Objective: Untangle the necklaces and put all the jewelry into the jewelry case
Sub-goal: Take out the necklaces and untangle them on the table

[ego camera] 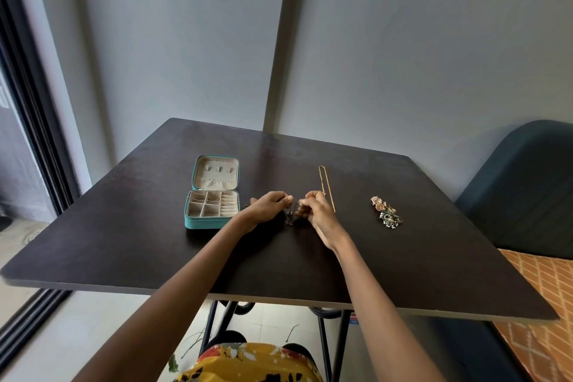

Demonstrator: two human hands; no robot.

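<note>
Near the table (124, 226) middle, left hand (269, 206) and right hand (316, 211) each pinching a thin dark necklace (290, 220), open jewelry case (212, 209) leftward.

In front of me, the dark worktop (403, 257) carries the open teal jewelry case (212, 207) on my left, a gold chain (327, 187) laid straight, and an earring heap (386, 212) far right.

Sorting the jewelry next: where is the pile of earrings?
In the head view, the pile of earrings lies on the table, right of the right hand and the gold chain.
</note>
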